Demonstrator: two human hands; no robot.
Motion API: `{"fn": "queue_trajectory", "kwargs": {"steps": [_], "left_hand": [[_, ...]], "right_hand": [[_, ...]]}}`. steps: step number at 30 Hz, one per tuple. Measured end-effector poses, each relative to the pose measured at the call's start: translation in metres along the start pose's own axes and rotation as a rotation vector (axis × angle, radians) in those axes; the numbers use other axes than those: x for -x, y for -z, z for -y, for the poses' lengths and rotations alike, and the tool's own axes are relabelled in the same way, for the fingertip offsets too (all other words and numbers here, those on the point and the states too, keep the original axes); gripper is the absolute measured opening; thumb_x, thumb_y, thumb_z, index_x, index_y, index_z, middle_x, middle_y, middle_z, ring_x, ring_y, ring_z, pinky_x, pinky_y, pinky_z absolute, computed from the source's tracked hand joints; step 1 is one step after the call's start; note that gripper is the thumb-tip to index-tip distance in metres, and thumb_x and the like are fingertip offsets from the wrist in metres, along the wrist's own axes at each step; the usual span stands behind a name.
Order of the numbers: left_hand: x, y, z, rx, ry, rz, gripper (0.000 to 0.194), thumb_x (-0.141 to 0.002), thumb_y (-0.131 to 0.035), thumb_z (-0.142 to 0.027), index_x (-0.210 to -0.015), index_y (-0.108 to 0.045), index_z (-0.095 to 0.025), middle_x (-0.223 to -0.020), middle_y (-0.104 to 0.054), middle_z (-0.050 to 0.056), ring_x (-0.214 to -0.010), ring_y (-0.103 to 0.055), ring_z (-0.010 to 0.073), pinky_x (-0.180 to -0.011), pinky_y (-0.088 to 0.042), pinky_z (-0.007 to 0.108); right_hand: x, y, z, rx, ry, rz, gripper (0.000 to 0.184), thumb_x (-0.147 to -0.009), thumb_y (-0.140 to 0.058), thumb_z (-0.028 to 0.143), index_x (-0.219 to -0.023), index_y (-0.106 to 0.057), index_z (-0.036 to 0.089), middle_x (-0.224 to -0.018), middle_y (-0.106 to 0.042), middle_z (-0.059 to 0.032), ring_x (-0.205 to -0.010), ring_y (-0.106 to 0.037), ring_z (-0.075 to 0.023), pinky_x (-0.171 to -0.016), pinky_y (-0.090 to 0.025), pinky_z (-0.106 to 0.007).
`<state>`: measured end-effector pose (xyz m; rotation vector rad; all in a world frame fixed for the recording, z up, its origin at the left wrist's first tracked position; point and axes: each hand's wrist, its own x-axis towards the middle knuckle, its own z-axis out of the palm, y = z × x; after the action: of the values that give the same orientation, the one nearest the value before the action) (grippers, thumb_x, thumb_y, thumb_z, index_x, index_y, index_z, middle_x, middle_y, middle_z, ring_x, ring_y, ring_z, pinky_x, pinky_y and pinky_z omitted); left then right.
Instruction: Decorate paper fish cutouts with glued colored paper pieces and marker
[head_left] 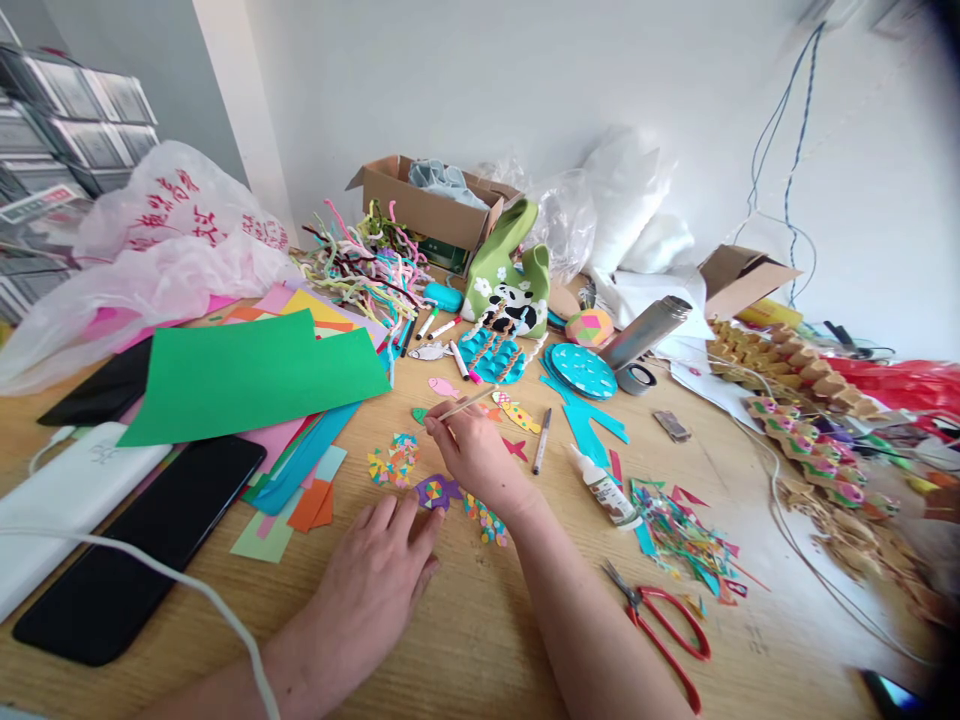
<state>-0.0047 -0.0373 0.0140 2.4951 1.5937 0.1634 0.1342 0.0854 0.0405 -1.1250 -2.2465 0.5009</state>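
My right hand (pixel 480 455) pinches a thin wooden stick (pixel 472 401) above the middle of the table. My left hand (pixel 379 565) lies with fingers spread on the tabletop, its fingertips at the edge of a purple paper fish (pixel 435 491). Coloured pieces form a round pattern on that fish. Small paper bits (pixel 395 458) lie scattered beyond my left fingers, and more confetti dots (pixel 487 522) sit beside my right wrist. Past my right hand are a pink paper fish (pixel 443 387), a yellow spotted fish (pixel 517 411) and a red paper piece (pixel 516 449).
On the right lie a glue bottle (pixel 609 492), a pen (pixel 542 440), red-handled scissors (pixel 667 625) and paper scraps (pixel 686 540). A steel flask (pixel 649 333) stands behind. Green card (pixel 262 375), a phone (pixel 142 550) and a white cable (pixel 187 580) occupy the left.
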Motion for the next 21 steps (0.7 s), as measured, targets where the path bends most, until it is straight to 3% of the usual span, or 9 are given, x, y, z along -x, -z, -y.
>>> {"fn": "queue_trajectory", "kwargs": {"steps": [14, 21], "left_hand": [[0.0006, -0.0017, 0.0010, 0.001, -0.002, -0.023, 0.042, -0.094, -0.054, -0.023, -0.136, -0.057, -0.020, -0.128, -0.060, 0.014, -0.113, -0.055, 0.0308, -0.092, -0.049, 0.048], [0.0005, -0.0011, 0.0007, -0.002, -0.004, -0.015, 0.042, -0.094, -0.054, -0.022, -0.136, -0.057, -0.020, -0.129, -0.060, 0.015, -0.114, -0.055, 0.0313, -0.093, -0.049, 0.048]], "right_hand": [[0.0000, -0.0010, -0.0011, 0.023, 0.005, 0.008, 0.021, -0.098, -0.051, 0.012, -0.079, -0.059, 0.020, -0.089, -0.071, -0.0079, -0.087, -0.062, -0.0215, -0.082, -0.048, -0.033], [0.0001, 0.0019, -0.0031, 0.063, -0.005, -0.050, 0.016, -0.097, -0.053, 0.013, -0.083, -0.059, 0.019, -0.087, -0.070, -0.0088, -0.088, -0.061, -0.0236, -0.079, -0.048, -0.034]]}}
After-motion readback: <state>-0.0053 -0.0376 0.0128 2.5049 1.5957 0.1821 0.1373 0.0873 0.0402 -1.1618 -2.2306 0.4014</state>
